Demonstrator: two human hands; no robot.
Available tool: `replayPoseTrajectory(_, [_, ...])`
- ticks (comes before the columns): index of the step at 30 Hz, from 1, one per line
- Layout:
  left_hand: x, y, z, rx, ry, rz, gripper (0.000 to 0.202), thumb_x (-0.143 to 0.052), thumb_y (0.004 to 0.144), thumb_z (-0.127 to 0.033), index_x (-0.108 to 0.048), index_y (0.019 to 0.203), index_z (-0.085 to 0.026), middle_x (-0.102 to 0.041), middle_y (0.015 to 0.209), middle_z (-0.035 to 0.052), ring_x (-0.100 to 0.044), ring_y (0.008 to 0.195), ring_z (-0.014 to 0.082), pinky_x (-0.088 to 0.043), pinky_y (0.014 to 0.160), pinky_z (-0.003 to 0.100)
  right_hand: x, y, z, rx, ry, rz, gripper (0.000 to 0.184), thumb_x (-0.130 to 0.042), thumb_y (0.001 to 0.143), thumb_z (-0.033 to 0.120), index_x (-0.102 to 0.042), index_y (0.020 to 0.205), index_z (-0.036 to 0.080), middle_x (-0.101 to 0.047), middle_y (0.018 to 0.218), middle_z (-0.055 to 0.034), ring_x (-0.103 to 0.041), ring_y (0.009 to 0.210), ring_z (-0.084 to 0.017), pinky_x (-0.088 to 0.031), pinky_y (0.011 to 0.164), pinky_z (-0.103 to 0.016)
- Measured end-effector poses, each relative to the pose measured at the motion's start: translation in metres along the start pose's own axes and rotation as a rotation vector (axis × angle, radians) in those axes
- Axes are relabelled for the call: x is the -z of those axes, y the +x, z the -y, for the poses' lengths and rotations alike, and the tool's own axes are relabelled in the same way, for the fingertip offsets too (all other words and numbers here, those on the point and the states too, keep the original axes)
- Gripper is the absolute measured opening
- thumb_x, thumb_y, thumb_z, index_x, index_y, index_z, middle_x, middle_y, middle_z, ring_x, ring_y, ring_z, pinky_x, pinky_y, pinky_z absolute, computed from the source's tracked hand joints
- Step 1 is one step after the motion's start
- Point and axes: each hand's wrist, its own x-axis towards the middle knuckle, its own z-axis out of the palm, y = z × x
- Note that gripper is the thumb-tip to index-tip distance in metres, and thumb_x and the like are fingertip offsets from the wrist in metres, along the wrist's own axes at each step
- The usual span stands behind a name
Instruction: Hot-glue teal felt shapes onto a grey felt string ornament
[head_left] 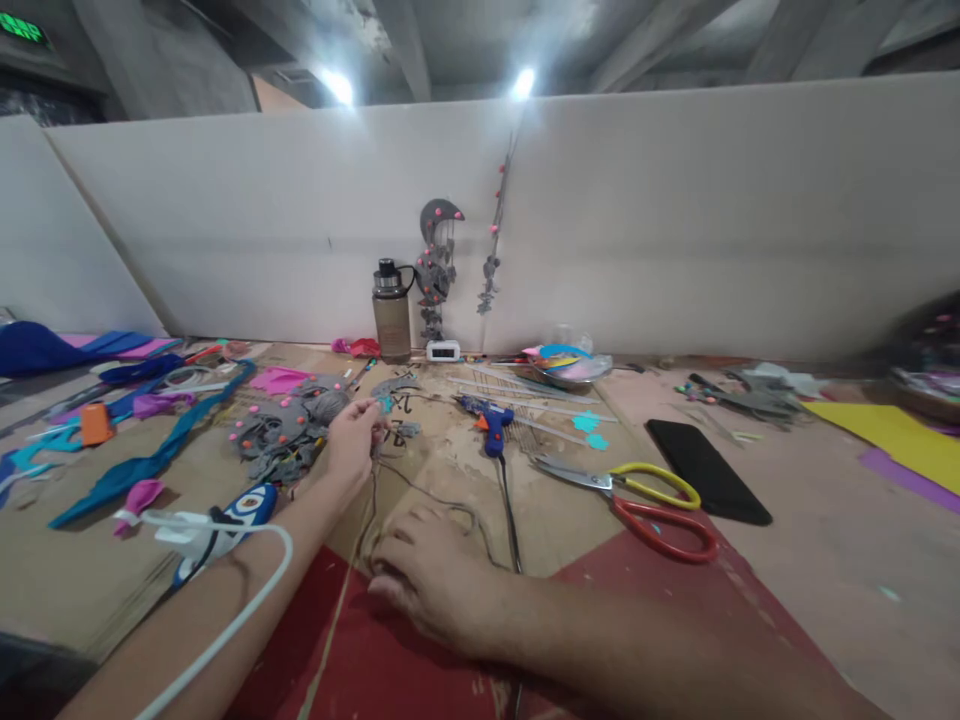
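My left hand [354,438] is closed in a pinch above the cardboard, on a thin grey cord [424,491]. A small teal flower-like piece [386,402] shows right at its fingertips. The cord runs down from there to my right hand [433,575], whose curled fingers rest low over it near the red area; its fingertips are partly hidden. A loop of the cord lies past the right hand's knuckles. To the left of my left hand sits a pile of grey felt shapes with pink and orange pompoms [289,425]. A blue glue gun [493,425] lies to its right.
Scissors [652,500] with yellow and red handles lie at right beside a black phone [705,468]. At the back stand a bottle [392,318] and a small clock [442,351]. Teal cutouts [592,425] are near the glue gun. A white cable [279,570] crosses my left forearm.
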Motion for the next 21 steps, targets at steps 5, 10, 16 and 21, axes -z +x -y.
replayPoseTrajectory(5, [0.001, 0.000, 0.015, -0.012, 0.119, 0.078, 0.027, -0.070, 0.062, -0.033, -0.058, 0.079, -0.015, -0.056, 0.050, -0.0047, -0.049, 0.041, 0.0080, -0.030, 0.036, 0.017, -0.005, 0.004, -0.011, 0.010, 0.031, -0.029, 0.017, -0.050, 0.089, 0.032, -0.062, 0.092, 0.020, -0.062, 0.091, -0.0035, -0.050, 0.091, -0.016, -0.036, 0.084, -0.029])
replayPoseTrajectory(10, [0.005, 0.004, 0.018, -0.042, 0.177, 0.097, 0.030, -0.071, 0.062, -0.036, -0.060, 0.082, -0.015, -0.058, 0.052, -0.0034, -0.049, 0.041, 0.0084, -0.029, 0.035, 0.017, -0.007, 0.006, -0.009, 0.029, -0.070, -0.036, 0.018, -0.054, 0.086, 0.036, -0.061, 0.091, 0.021, -0.062, 0.090, -0.0036, -0.049, 0.090, -0.018, -0.036, 0.082, -0.031])
replayPoseTrajectory(16, [0.003, 0.002, 0.014, -0.031, 0.156, 0.111, 0.031, -0.074, 0.059, -0.036, -0.058, 0.077, -0.015, -0.056, 0.052, -0.0040, -0.049, 0.042, 0.0080, -0.029, 0.037, 0.017, -0.007, 0.005, -0.004, 0.083, -0.205, -0.041, 0.023, -0.050, 0.087, 0.041, -0.058, 0.087, 0.019, -0.061, 0.087, -0.0046, -0.049, 0.086, -0.020, -0.037, 0.080, -0.035])
replayPoseTrajectory(21, [0.005, 0.000, 0.011, -0.105, 0.237, 0.067, 0.030, -0.070, 0.063, -0.038, -0.058, 0.080, -0.016, -0.056, 0.052, -0.0041, -0.048, 0.042, 0.0086, -0.030, 0.038, 0.018, -0.006, 0.003, -0.002, 0.104, -0.235, -0.033, 0.027, -0.046, 0.088, 0.043, -0.057, 0.090, 0.019, -0.060, 0.088, -0.0056, -0.049, 0.083, -0.022, -0.040, 0.075, -0.036])
